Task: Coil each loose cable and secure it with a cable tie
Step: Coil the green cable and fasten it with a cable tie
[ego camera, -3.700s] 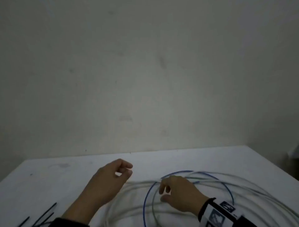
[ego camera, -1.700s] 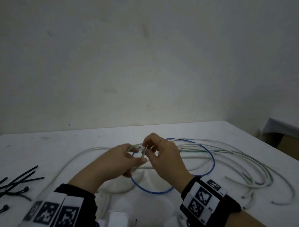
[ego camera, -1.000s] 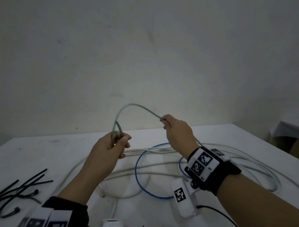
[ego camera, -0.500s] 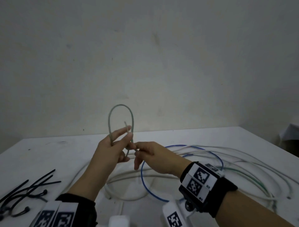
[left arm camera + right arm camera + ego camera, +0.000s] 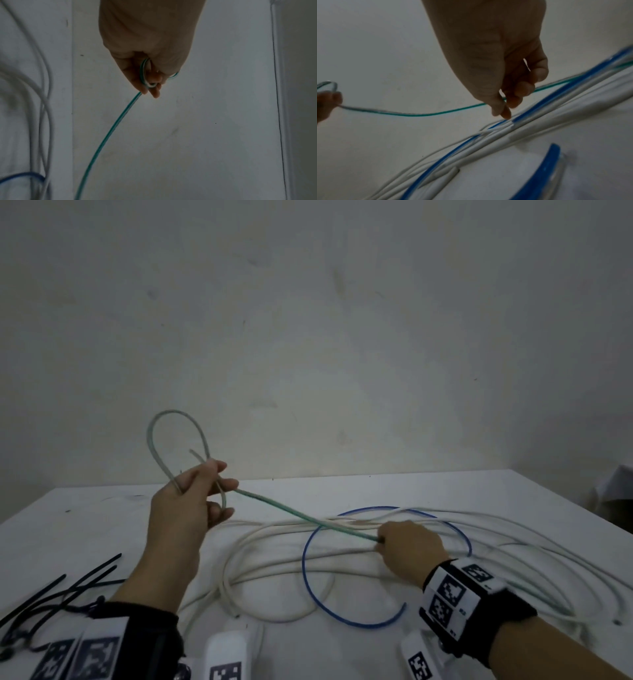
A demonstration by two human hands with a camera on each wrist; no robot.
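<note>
A thin green cable point(image 5: 301, 517) runs taut between my two hands above the white table point(image 5: 513, 498). My left hand point(image 5: 202, 491) is raised and pinches a small upright loop point(image 5: 174, 436) of that cable; the left wrist view shows the loop point(image 5: 145, 73) curled inside the fingers. My right hand point(image 5: 404, 546) is low over the cable pile and grips the green cable point(image 5: 453, 111) between thumb and fingers. Thick white cables point(image 5: 274, 546) and a blue cable point(image 5: 308, 583) lie loose on the table under it. Black cable ties point(image 5: 58, 590) lie at the left edge.
Blue and white cables point(image 5: 505, 136) crowd the tabletop right under my right hand. More white cable point(image 5: 534, 563) spreads to the right side. A plain wall point(image 5: 308, 337) stands behind the table's far edge. Tagged bands sit on both wrists.
My right hand has left the loop and slid down and right along the green cable to the pile. The left hand keeps the loop raised.
</note>
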